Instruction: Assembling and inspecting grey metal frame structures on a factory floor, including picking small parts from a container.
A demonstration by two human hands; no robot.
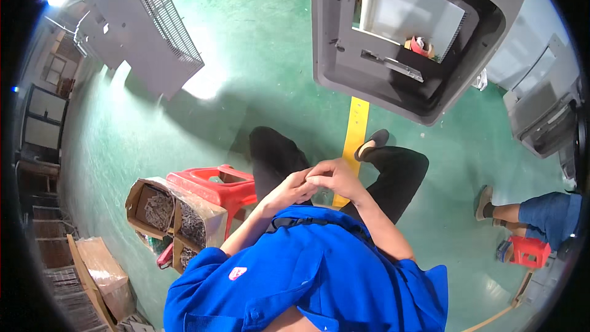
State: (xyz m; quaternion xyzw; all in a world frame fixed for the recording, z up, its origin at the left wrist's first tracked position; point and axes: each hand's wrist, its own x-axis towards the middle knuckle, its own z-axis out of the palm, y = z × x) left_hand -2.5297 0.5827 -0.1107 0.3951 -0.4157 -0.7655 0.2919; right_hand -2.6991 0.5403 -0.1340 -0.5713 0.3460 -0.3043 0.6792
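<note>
Pinched together over my lap, my left hand and right hand meet fingertip to fingertip; whatever sits between them is too small for me to tell. Just left of my knee stands a red plastic stool on the green floor, with a divided cardboard box of metal parts touching it. A grey machine housing stands ahead.

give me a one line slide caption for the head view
Seated person in blue shirt brings left hand and right hand together above green floor, beside red stool.
</note>
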